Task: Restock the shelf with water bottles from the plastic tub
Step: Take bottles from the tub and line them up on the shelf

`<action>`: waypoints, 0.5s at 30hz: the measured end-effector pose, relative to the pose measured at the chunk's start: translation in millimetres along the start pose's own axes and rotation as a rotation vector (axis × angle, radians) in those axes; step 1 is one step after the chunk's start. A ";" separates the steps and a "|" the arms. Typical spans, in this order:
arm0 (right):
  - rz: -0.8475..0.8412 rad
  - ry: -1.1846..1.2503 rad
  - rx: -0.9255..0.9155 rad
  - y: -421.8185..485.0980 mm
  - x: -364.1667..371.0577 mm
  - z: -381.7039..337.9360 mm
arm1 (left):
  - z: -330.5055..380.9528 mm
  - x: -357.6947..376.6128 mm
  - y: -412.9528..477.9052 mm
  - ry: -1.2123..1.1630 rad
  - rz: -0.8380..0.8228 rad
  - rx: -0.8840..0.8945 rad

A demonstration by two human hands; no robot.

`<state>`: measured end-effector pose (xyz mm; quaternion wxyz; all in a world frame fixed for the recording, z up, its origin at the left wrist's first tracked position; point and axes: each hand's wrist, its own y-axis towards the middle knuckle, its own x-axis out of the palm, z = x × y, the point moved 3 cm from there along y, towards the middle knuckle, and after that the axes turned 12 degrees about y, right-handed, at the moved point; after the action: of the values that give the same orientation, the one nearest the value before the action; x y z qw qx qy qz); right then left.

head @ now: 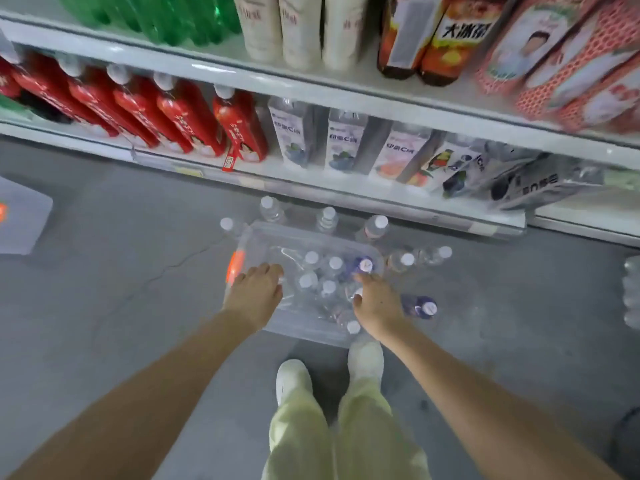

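A clear plastic tub (313,237) with an orange handle clip sits on the grey floor in front of the bottom shelf (346,197). Several white-capped water bottles (311,258) stand inside it. My left hand (256,292) reaches into the tub's left side with its fingers curled down; what they hold is hidden. My right hand (377,306) is over the tub's right side, thumb and forefinger around the cap of a water bottle (358,292).
More water bottles stand on the floor behind the tub (328,216) and to its right (403,260); a purple-labelled one (420,307) lies by my right wrist. The shelves hold red bottles (239,126) and juice cartons (341,140). My shoes (292,377) are just behind the tub.
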<state>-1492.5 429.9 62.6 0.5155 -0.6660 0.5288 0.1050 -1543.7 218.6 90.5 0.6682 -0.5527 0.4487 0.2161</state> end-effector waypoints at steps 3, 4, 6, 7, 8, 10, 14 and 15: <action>-0.043 -0.035 -0.003 26.6 51.3 25.5 | 8.5 59.1 26.3 -0.029 -0.040 0.005; -0.053 -0.058 -0.015 36.6 67.0 33.0 | 11.8 76.3 35.4 -0.056 -0.049 0.004; -0.043 -0.088 -0.045 56.6 94.5 46.3 | 18.2 107.4 54.5 -0.093 -0.060 0.011; -0.038 -0.089 -0.061 65.0 105.2 50.9 | 20.8 119.9 63.1 -0.097 -0.063 0.017; -0.037 -0.082 -0.077 72.6 115.0 55.1 | 23.0 132.6 71.4 -0.093 -0.071 0.028; -0.036 -0.067 -0.107 88.0 131.7 61.8 | 27.1 157.0 88.9 -0.075 -0.086 0.057; -0.016 -0.131 -0.175 121.3 157.8 70.9 | 35.1 191.7 124.9 -0.110 -0.091 0.084; -0.017 -0.148 -0.179 127.8 164.2 73.5 | 37.5 197.2 131.3 -0.129 -0.086 0.088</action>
<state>-1497.9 402.3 -156.3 0.4926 -0.7043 0.4720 0.1963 -1533.8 251.6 -146.9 0.7280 -0.5266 0.3895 0.2024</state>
